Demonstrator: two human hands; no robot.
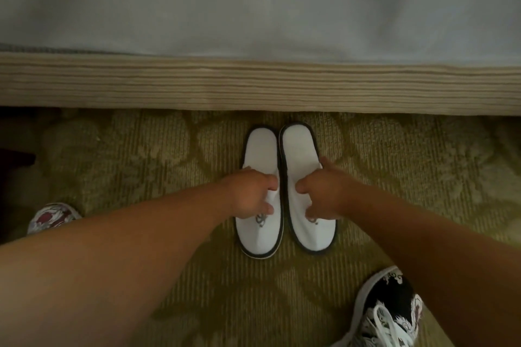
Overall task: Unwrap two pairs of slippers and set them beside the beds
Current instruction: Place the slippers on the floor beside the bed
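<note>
The left hand (pixel 251 194) curls round the upper of the left slipper (pixel 260 149), thumb and fingers pinching the white cloth. The right hand (pixel 324 191) grips the upper of the right slipper (pixel 300 146) the same way. Both slippers lie flat on the carpet (pixel 141 155) under the hands, side by side, edges touching. Their heels are near the bed (pixel 253 84) beyond the hands.

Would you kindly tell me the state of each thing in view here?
Left slipper: unwrapped, flat on carpet by the bed.
Right slipper: unwrapped, flat on carpet, alongside the left.
Left hand: grips left slipper's upper.
Right hand: grips right slipper's upper.
</note>
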